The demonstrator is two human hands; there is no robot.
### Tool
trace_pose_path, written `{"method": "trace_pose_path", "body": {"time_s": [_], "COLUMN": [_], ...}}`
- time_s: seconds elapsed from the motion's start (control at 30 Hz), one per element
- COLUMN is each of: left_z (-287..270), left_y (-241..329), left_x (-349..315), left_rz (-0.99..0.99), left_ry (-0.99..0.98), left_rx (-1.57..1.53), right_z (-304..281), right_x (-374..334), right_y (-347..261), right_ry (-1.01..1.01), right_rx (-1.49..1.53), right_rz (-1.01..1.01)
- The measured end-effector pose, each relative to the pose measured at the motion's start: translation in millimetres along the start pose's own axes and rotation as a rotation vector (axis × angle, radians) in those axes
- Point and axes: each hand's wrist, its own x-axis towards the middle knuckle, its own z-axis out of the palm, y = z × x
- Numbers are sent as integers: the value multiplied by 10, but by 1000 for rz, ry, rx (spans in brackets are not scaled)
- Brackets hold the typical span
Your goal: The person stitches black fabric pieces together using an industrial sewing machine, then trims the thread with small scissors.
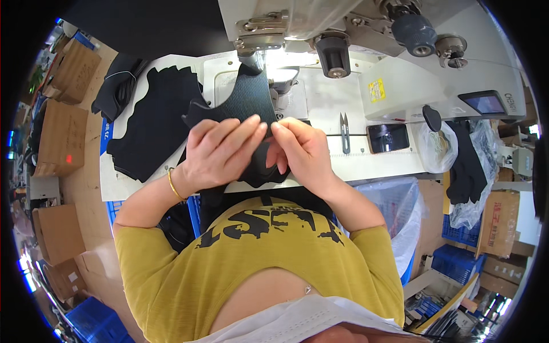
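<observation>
Over the bench [350, 166], below the head of the sewing machine [452, 80], is yr dark fabric piece [243, 100]. Yr L hand [223, 151] & R hand [302, 150] are at its near edge; if fingers clamp it, can't tell. Pls guide it flat, w/ tips clear of the head.

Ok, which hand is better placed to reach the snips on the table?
Probably the right hand: the snips lie on its side, close by. The left hand is farther away, near the dark fabric.
</observation>
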Motion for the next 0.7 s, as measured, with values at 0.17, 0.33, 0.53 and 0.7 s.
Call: {"method": "trace_pose_path", "body": {"time_s": [0.17,0.33,0.53,0.7], "left_z": [62,184,278,392], "left_y": [-107,-309,-546,-752], "left_x": [84,132,185,211], "left_rz": [-31,-22,0,29], "left_ry": [21,54,59,69], "left_rx": [-14,-1,17,-1], "right_z": [-25,7,30,27], "right_x": [170,379,535,481], "right_y": [5,39,59,94], "right_ry": [-15,-3,18,12], "right_rx": [76,94,184,161], "right_rz": [18,-26,-44,-29]}}
